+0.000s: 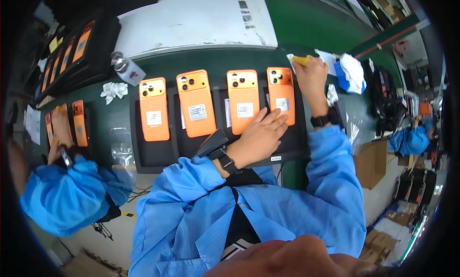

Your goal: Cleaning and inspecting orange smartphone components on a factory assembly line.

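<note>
A row of orange phones lies camera side up on a black tray (153, 158), each with a white label on its back. My left hand (258, 138) rests flat with fingers spread over the lower end of the rightmost phone (283, 92) and reaches the lower corner of the phone beside it (243, 97). Just past the top right corner of the rightmost phone, my right hand (314, 79) is closed around a small yellow piece (301, 60) with a white tip or wipe at its end. My right fingers hide most of that piece, so its kind is unclear.
A clear bottle (129, 72) and crumpled tissue (114, 91) lie left of the tray. A blue-and-white pack of wipes (352, 74) is at right. Further left, a co-worker's hand (61, 126) handles orange phones. A stacked black tray (98, 52) holds more phones.
</note>
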{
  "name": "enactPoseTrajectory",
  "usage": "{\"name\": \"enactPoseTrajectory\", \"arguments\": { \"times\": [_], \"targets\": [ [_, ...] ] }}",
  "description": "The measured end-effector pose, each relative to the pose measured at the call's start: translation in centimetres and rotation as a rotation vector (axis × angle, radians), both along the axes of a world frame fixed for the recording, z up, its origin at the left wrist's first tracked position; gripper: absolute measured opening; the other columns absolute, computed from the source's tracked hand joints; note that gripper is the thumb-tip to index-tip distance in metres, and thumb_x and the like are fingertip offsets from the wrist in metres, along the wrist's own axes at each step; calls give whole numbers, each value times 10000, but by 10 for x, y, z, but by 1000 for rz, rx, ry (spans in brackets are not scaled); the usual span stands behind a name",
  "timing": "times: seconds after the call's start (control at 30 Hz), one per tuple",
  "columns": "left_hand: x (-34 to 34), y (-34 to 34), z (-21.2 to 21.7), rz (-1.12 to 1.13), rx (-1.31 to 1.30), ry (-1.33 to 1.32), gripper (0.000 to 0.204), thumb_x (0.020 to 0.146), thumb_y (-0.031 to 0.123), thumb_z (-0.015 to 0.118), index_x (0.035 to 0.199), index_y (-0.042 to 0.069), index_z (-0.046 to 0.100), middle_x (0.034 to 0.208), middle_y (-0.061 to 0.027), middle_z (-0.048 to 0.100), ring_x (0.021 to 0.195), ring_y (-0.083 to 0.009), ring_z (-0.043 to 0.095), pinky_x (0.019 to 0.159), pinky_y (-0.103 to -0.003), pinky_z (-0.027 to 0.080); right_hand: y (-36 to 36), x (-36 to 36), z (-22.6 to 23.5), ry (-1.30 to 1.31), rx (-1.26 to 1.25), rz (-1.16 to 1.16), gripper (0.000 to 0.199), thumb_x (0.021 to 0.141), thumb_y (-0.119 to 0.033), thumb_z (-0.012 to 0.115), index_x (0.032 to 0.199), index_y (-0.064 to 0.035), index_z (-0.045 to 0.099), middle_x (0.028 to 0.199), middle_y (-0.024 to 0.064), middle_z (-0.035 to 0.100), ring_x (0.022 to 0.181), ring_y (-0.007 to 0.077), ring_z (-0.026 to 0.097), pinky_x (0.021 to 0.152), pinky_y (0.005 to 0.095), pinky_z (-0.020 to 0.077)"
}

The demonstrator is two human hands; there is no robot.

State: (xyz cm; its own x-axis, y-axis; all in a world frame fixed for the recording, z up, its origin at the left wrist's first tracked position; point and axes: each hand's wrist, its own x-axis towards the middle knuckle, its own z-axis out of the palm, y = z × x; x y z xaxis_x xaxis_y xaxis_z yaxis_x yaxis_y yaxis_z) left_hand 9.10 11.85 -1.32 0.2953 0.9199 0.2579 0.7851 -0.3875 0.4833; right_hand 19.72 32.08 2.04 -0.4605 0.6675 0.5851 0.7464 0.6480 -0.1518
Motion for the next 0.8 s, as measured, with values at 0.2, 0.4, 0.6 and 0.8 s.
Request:
{"name": "enactPoseTrajectory", "arguments": {
  "times": [0.2,0.4,0.6,0.8],
  "targets": [
    [7,1,0,66,31,3,673,816,273,753,1413,66,521,1472,-162,467,1436,-365,344,1162,-555,285,-42,-40,7,27,122,444,111,788,-180,760,879,-117,772,891,43,626,966,271,592,1018,599,363],
    [-5,-47,8,257,42,26,730,819,388,756,1422,54,518,1470,-246,435,1420,-451,333,1157,-568,285,-66,-66,2,-208,176,415,119,800,-156,705,852,-64,760,869,39,645,987,250,599,1075,675,306],
    [-13,-50,0,243,59,-23,703,840,417,727,1371,-4,540,1430,-273,456,1376,-467,371,1168,-555,278,-105,-58,-13,-106,19,247,155,816,-160,687,758,-25,735,809,145,662,968,320,609,980,583,385],
    [-15,-51,2,246,99,-39,682,817,384,742,1334,-23,563,1409,-261,471,1361,-458,383,1148,-554,312,-93,-98,-20,60,-185,209,192,827,-165,714,771,18,725,862,167,668,1001,355,600,978,584,387]
  ]
}}
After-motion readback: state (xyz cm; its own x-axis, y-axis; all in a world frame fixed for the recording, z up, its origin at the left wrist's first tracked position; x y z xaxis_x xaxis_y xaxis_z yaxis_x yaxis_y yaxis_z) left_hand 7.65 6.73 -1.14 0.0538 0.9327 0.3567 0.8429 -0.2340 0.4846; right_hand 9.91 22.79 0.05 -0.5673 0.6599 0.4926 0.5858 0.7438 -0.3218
